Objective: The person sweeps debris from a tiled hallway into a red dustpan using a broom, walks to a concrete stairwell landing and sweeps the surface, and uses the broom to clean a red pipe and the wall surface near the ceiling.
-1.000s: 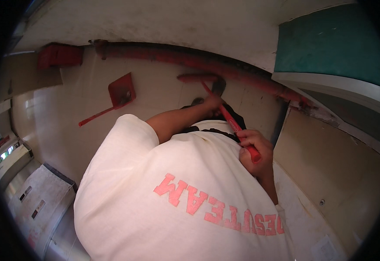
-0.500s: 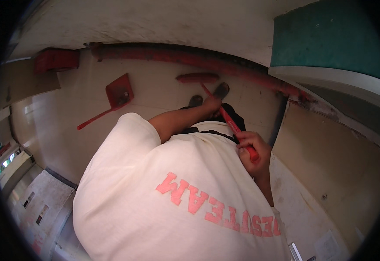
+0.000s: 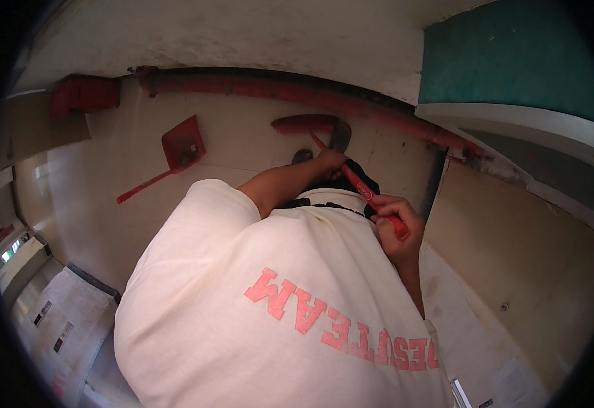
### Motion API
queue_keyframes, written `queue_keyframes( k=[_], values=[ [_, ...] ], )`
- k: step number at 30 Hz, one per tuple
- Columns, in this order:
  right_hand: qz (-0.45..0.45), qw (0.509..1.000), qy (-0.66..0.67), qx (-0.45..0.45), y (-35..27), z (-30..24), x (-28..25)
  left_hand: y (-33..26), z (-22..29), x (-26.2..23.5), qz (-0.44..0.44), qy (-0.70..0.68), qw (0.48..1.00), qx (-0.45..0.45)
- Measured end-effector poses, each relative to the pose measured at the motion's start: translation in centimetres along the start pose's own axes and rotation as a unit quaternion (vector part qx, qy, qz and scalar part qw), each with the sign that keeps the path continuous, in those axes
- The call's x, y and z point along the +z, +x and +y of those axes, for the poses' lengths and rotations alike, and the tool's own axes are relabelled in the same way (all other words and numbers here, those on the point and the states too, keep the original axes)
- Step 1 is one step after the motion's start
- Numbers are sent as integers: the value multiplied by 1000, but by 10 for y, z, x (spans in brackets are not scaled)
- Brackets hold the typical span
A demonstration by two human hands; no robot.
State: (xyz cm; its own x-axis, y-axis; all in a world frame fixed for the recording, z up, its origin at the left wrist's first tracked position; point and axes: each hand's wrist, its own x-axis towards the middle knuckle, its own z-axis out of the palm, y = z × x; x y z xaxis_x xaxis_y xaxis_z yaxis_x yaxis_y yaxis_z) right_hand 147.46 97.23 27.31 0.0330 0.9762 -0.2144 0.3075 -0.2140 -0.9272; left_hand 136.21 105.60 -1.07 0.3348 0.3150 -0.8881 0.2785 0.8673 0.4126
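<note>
My left hand (image 3: 332,163) is closed around the lower part of a red broom handle (image 3: 359,185). Higher up, near the handle's end, my right hand (image 3: 400,222) grips it close to my body. The handle slants down and away to the broom's dark red head (image 3: 304,124), which rests on the floor near my shoes. One shoe (image 3: 340,136) is right beside the broom head and overlaps it in view. On the floor to the left lies a red long-handled dustpan (image 3: 183,144), with a little dark debris in its pan.
A thick red pipe (image 3: 242,86) runs along the foot of the far wall. At the far left stands a red box (image 3: 86,95). A green panel (image 3: 515,64) above a pale ledge (image 3: 515,122) juts in from the upper right, over a tan panel (image 3: 515,231).
My right hand and the handle's upper end have shifted slightly away from me. The shoe beside the broom head has moved a little nearer it. The dustpan lies as before.
</note>
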Motion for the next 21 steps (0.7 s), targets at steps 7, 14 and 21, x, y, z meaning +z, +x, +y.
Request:
queue_keyframes(
  k=[7, 14, 21],
  values=[
    [-12, 1000, -2, -12, 13, 7, -1, 34, -10, -5, 33, -37, 998, -37],
    [-15, 1000, -8, -17, 31, 4, -5, 28, 3, -13, 10, -39, 998, 44],
    [-20, 999, -28, -29, 40, 0, -9, 25, 16, -9, 41, -104, 992, 63]
  ],
)
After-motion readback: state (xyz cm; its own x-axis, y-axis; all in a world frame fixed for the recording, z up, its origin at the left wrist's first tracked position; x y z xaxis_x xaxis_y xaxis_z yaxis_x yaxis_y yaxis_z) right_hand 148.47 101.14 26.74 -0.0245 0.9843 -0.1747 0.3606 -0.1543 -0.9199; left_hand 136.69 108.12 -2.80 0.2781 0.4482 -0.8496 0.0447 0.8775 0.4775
